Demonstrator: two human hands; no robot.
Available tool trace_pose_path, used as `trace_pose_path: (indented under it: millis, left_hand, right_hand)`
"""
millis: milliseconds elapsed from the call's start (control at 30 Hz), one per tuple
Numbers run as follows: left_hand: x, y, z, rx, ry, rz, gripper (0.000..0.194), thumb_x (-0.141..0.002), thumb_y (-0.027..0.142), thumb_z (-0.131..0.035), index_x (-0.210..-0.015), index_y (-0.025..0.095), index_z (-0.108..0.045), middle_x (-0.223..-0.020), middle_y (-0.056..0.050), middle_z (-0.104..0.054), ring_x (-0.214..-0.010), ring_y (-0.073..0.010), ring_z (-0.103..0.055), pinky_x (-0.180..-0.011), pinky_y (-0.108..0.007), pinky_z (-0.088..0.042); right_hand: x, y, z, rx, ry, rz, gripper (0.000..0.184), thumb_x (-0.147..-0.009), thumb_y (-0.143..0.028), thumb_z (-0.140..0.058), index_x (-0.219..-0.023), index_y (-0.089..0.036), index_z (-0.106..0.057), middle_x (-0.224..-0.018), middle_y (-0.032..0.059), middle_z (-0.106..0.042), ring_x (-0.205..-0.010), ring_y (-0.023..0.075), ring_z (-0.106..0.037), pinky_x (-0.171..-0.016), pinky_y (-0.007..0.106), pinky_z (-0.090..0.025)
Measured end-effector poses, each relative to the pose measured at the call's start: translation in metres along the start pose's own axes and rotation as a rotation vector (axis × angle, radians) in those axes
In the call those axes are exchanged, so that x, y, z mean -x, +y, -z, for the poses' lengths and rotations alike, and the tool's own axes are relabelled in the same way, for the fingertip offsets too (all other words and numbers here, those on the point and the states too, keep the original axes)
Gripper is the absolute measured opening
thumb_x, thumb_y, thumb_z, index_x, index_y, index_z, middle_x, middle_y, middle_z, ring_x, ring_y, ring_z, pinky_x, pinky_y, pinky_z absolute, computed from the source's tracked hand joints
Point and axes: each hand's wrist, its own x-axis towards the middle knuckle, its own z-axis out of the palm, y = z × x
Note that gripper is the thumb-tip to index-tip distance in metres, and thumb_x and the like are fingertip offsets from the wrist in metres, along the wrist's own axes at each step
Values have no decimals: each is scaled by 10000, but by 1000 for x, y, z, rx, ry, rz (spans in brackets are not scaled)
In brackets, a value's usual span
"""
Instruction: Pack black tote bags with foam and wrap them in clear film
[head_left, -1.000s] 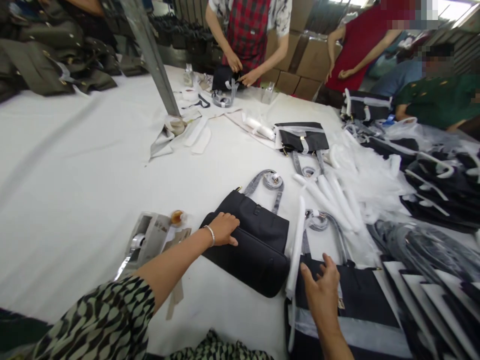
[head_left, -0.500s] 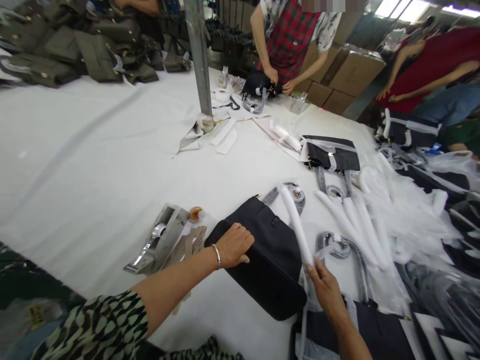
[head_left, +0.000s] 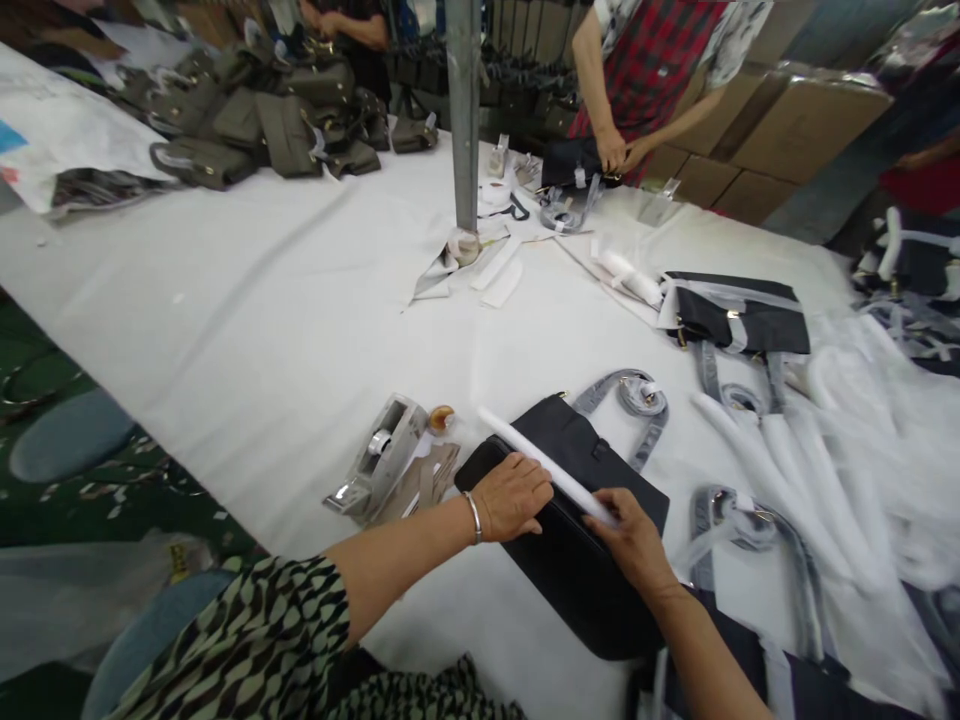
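Black handbag [head_left: 577, 580] lies by the near edge of the desk [head_left: 300, 350], strap [head_left: 636, 393] apparently already wrapped, a white tube [head_left: 568, 484] resting across it, seemingly unfastened, right hand [head_left: 630, 540] pinching one end between fingers, left hand [head_left: 514, 497] with fingers curled together, grip unclear.

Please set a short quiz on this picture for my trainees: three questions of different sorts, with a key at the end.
1. Open question: What does the right hand hold over the black bag?
2. True or false: The tape dispenser stands on top of the bag.
3. Fill in the blank: The apron on the far side of the white table is checked in black and ____.

Key
1. A white tube.
2. False: the tape dispenser is apart from the bag, off to its left.
3. Red.
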Motion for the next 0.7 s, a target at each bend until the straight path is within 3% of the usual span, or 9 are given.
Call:
trace_pose_path:
  millis: [67, 167, 367, 500, 700]
  left_hand:
    - [0, -1, -2, 2, 22, -14, 548, -725, 495, -704, -1090, 136, -507, -1247, -131, -525, -1187, -283, -415, -995, -426, -287]
    - [-7, -4, -4, 2, 1, -13, 593, -688, 499, -736, -1091, 129, -507, -1247, -138, -536, -1187, -287, -427, -978, -422, -303]
    - [-32, -14, -7, 24, -148, 23, 532, -673, 590, -706, -918, 155, -524, -881, -76, -631, -845, -236, -552, -766, -385, -363]
    - [-39, -15, -9, 7, -180, 28, 549, -631, 608, -731, -864, 160, -516, -829, -62, -629, -789, -225, -551, -734, -371, -354]
    - [-41, -14, -7, -6, -226, 50, 568, -598, 591, -765, -861, 159, -504, -834, -55, -623, -798, -226, -549, -750, -370, -357]
  right_hand:
    - [-3, 10, -7, -130, -121, -86, 245, -693, -391, -648, -868, -222, -618, -848, 10, -617, -796, 205, -570, -780, 335, -451]
    - [-8, 19, -10, -240, -289, -107, 237, -713, -408, -643, -840, -209, -666, -827, 10, -629, -731, 177, -562, -696, 297, -443]
    - [-15, 20, -14, -419, -489, -318, 131, -646, -284, -669, -716, -190, -611, -635, -24, -607, -569, 130, -516, -524, 239, -376]
    - [-20, 24, -14, -317, -547, -307, 110, -584, -189, -650, -675, -191, -587, -599, -35, -599, -559, 117, -497, -501, 218, -339]
    - [-21, 38, -8, -125, -594, -206, 121, -612, -220, -635, -730, -200, -616, -682, -20, -630, -616, 126, -528, -529, 223, -338]
